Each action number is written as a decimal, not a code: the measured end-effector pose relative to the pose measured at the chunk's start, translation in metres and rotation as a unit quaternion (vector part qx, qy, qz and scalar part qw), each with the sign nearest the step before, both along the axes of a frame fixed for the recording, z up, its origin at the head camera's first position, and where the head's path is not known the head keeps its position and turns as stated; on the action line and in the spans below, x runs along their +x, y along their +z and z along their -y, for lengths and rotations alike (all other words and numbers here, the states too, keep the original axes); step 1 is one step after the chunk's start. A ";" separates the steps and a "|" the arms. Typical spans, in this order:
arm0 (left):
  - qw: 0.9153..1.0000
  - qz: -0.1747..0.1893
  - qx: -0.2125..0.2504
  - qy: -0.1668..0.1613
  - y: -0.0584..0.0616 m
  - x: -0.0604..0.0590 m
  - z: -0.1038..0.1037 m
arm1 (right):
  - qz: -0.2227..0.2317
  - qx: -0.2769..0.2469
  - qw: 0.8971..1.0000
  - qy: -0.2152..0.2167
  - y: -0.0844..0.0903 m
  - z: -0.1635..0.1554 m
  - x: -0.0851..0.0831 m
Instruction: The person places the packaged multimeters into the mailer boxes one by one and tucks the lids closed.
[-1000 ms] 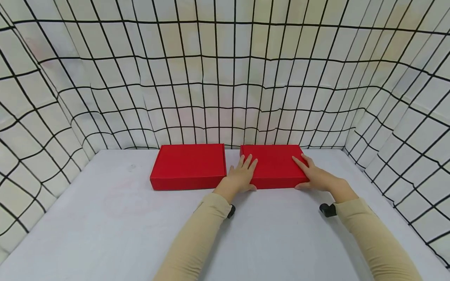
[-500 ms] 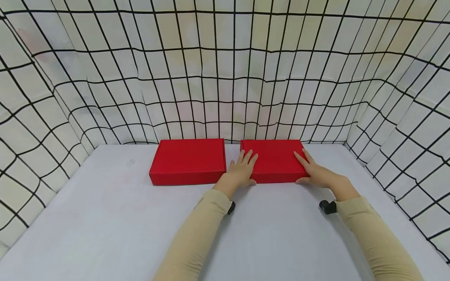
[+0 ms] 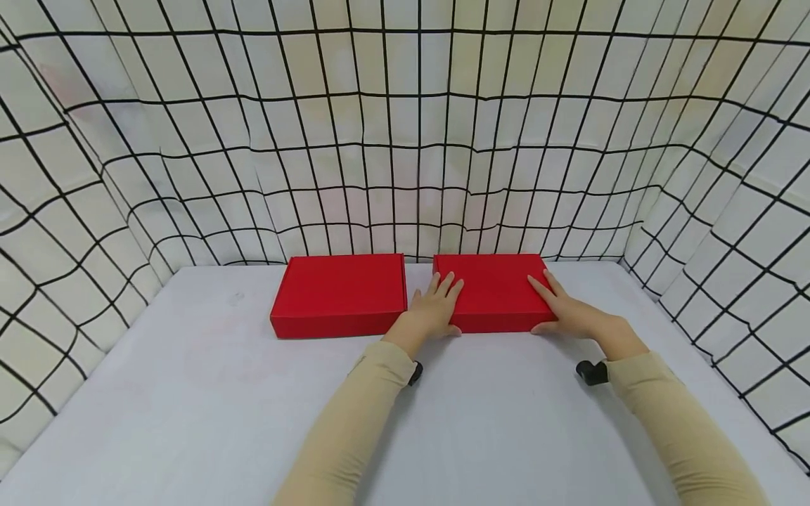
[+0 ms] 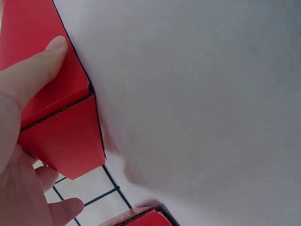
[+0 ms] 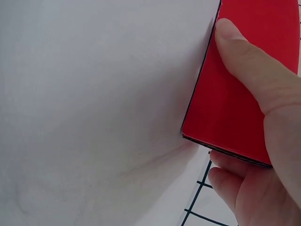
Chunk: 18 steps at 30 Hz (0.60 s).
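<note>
Two flat red cardboard boxes lie side by side at the back of the table in the head view, a narrow gap between them. My left hand (image 3: 430, 314) holds the right-hand box (image 3: 490, 284) at its left front corner, fingers spread over the top. At the opposite front corner, my right hand (image 3: 572, 316) grips the same box. The left wrist view shows that thumb (image 4: 40, 70) against the front face, with the fingers round the side. In the right wrist view the other thumb (image 5: 249, 61) presses the front face likewise. The left-hand box (image 3: 342, 287) is untouched.
A white-covered table (image 3: 190, 407) spreads in front of the boxes. White walls with a black grid net (image 3: 405, 140) enclose the back and both sides. The boxes lie close to the back wall. Small black devices (image 3: 592, 372) sit at the cuffs.
The head view has tilted slightly down and back up. Both hands and both boxes keep their places on the table.
</note>
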State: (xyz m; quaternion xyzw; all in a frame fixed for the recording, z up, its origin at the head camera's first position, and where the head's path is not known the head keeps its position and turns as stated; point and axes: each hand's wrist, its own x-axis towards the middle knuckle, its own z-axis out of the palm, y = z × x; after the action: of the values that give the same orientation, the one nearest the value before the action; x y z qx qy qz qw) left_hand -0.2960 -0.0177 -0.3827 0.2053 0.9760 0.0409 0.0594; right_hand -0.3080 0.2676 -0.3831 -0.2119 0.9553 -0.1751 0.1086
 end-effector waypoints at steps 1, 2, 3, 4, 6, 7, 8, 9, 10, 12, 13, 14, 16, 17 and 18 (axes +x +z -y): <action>1.000 0.000 -0.002 -0.003 0.000 0.000 0.000 | 0.000 0.001 1.000 0.001 0.000 0.000 0.000; 1.000 -0.001 -0.004 -0.005 0.001 0.000 0.000 | 0.001 0.003 1.000 0.002 0.001 -0.001 0.000; 1.000 -0.001 -0.007 -0.007 0.001 -0.001 0.000 | 0.003 0.003 1.000 0.003 0.001 -0.001 -0.001; 1.000 0.000 -0.010 -0.008 0.001 -0.001 0.000 | 0.004 0.003 1.000 0.004 0.001 -0.001 -0.001; 1.000 -0.001 -0.012 -0.008 0.001 -0.003 0.001 | 0.009 0.002 1.000 0.007 0.002 0.000 -0.002; 1.000 -0.001 -0.009 -0.007 0.001 -0.003 0.002 | 0.011 0.001 1.000 0.008 0.002 0.000 -0.003; 1.000 0.000 -0.007 -0.005 0.001 -0.004 0.002 | 0.013 0.001 1.000 0.009 0.002 0.000 -0.004; 1.000 0.002 -0.002 -0.003 0.000 -0.004 0.003 | 0.016 0.000 1.000 0.011 0.002 0.000 -0.005; 1.000 0.006 0.007 0.000 0.000 -0.003 0.004 | 0.019 -0.001 1.000 0.012 0.002 -0.001 -0.006; 1.000 0.011 0.026 0.004 -0.002 -0.002 0.005 | 0.030 -0.008 0.999 0.008 0.003 -0.003 -0.008; 0.999 0.012 0.036 0.005 -0.002 -0.001 0.005 | 0.036 -0.012 0.999 0.004 0.003 -0.004 -0.008; 0.999 0.009 0.043 0.004 -0.002 0.000 0.005 | 0.039 -0.017 0.999 0.001 0.004 -0.006 -0.008; 0.999 0.001 0.054 0.001 0.000 0.002 0.005 | 0.045 -0.030 0.999 -0.006 0.005 -0.011 -0.008; 0.999 -0.010 0.051 -0.001 0.001 0.003 0.005 | 0.042 -0.035 0.998 -0.007 0.006 -0.013 -0.007; 0.999 -0.020 0.047 -0.003 0.003 0.004 0.006 | 0.036 -0.040 0.999 -0.007 0.008 -0.014 -0.007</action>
State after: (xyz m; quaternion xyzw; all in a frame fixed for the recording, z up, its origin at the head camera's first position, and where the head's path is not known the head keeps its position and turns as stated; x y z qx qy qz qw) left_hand -0.2919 -0.0234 -0.3800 0.2111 0.9735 0.0827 0.0298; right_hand -0.3148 0.2819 -0.3755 -0.2034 0.9444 -0.2215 0.1331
